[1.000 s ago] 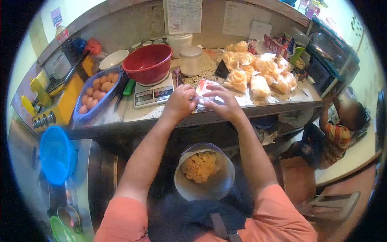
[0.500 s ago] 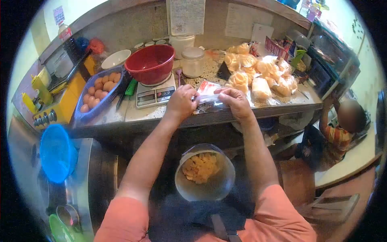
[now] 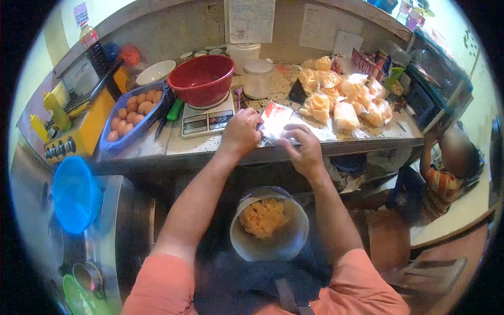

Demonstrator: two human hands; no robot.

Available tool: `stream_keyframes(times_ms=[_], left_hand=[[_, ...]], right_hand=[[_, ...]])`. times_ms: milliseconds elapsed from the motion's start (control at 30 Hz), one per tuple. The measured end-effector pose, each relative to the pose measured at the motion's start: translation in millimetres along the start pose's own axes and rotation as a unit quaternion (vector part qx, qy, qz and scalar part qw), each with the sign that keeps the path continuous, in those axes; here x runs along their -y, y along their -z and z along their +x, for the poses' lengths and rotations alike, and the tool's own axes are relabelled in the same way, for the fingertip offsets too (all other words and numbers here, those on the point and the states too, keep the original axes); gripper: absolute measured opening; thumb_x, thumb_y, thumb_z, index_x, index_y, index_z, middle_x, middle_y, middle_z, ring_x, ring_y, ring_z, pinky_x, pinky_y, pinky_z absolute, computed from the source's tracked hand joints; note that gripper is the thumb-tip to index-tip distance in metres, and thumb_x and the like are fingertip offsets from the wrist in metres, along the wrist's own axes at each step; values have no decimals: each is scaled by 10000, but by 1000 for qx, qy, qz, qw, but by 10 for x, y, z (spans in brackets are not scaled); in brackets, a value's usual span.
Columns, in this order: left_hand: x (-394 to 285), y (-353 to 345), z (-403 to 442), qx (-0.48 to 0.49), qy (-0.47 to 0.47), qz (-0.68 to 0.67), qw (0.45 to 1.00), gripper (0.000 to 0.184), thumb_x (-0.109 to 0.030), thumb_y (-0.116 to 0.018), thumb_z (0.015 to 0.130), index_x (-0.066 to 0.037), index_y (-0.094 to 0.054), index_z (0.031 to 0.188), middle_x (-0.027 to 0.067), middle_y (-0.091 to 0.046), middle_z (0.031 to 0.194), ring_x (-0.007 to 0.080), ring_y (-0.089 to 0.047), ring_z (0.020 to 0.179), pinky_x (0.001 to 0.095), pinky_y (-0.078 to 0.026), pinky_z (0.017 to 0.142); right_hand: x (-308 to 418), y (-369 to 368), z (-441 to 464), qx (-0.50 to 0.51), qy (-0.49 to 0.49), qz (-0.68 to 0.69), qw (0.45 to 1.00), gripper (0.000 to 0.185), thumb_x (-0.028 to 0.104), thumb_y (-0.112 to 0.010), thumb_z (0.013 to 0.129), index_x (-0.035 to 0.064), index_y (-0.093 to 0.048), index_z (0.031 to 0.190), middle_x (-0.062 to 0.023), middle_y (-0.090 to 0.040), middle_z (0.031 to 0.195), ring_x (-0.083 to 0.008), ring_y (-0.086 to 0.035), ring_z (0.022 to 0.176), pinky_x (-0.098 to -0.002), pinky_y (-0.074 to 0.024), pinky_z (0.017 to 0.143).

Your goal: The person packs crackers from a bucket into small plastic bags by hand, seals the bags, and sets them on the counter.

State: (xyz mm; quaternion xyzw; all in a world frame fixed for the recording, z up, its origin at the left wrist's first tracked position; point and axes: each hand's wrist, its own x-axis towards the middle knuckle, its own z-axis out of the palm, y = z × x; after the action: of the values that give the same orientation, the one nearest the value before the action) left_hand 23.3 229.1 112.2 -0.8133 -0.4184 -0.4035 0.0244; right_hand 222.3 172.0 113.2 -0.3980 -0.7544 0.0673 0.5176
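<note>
My left hand (image 3: 242, 131) is closed at the counter's front edge, its fingertips on thin clear plastic that looks like a bag. Close by on the right, my right hand (image 3: 304, 149) has its thumb and forefinger a little apart beside the plastic. Behind both hands lies a flat plastic packet (image 3: 277, 114) with a red print. Several knotted clear bags of pale orange food (image 3: 316, 107) are heaped to the right. Below my forearms stands a pot (image 3: 268, 252) with an orange mass (image 3: 262, 218) in it.
Left of my hands, a red basin (image 3: 202, 84) rests on a kitchen scale (image 3: 202, 126). A blue basket (image 3: 107, 139) holds several eggs (image 3: 137, 107). A lidded jar (image 3: 257, 81) stands behind. Another person (image 3: 441, 178) is at the right end of the counter.
The clear plastic was stretched between my two hands. My right hand has since dropped slightly and its fingers have parted. The whole view has shifted a little.
</note>
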Motion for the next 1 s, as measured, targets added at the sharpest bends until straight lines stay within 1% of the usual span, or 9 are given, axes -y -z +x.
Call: stream_keyframes(times_ms=[100,233,400,433,533,633,733,933,1000], left_hand=[[-7,13,8,-5,-21,-25,999,168,-45,-659,671,-39,-688,837,143,-643,884,342,-617,883,420,-504,811],[-34,22,9,-4,-31,-28,999,145,-72,-685,699,-41,-686,841,134,-644,885,338,-618,878,414,-505,807],[-113,56,22,-4,-80,-73,994,133,-161,-703,775,-46,-687,839,121,-633,905,318,-612,921,396,-501,853],[-97,47,24,-7,-92,-79,993,124,-152,-700,780,-45,-685,841,122,-633,910,320,-610,920,399,-501,850],[-38,24,39,-14,-114,-86,990,98,-120,-694,787,-40,-676,841,124,-635,923,326,-607,921,405,-499,843],[-2,10,31,-16,-109,-83,990,84,-89,-694,775,-36,-664,833,125,-637,926,328,-606,924,408,-496,836],[27,-5,33,-21,-99,-89,991,81,-80,-702,762,-37,-652,809,122,-638,915,324,-605,917,407,-492,830],[72,2,39,-20,-102,-92,990,101,-81,-729,740,-44,-652,795,112,-641,916,313,-610,918,399,-487,836],[21,12,46,-9,-105,-106,989,117,-94,-743,739,-46,-658,804,115,-644,924,315,-611,932,399,-486,845]], right_hand=[[36,-13,17,-12,42,-61,997,102,119,-721,811,49,-674,867,-117,-675,976,-317,-632,947,-401,-502,833],[-30,4,48,13,58,-100,993,95,110,-724,797,69,-678,869,-113,-674,947,-327,-628,915,-408,-503,804],[-60,36,70,27,-70,-67,995,76,100,-717,795,62,-679,850,-131,-671,841,-319,-644,777,-395,-515,733],[-43,39,93,31,-95,-61,993,70,96,-714,795,58,-680,843,-135,-671,821,-317,-646,752,-393,-517,719],[64,83,179,56,-103,-44,992,81,113,-705,806,42,-692,843,-150,-675,813,-328,-653,737,-397,-519,702],[11,99,231,87,-78,-32,993,120,162,-691,827,45,-708,851,-157,-682,831,-328,-662,786,-400,-521,719],[-23,160,284,132,-34,-115,984,153,207,-672,843,62,-718,865,-161,-684,850,-330,-665,818,-410,-523,736],[122,205,426,181,-83,-146,969,146,212,-675,837,72,-710,817,-163,-688,887,-331,-664,864,-426,-522,756],[129,189,470,179,-120,-137,967,150,213,-680,834,68,-704,805,-160,-689,882,-329,-666,869,-424,-522,761]])
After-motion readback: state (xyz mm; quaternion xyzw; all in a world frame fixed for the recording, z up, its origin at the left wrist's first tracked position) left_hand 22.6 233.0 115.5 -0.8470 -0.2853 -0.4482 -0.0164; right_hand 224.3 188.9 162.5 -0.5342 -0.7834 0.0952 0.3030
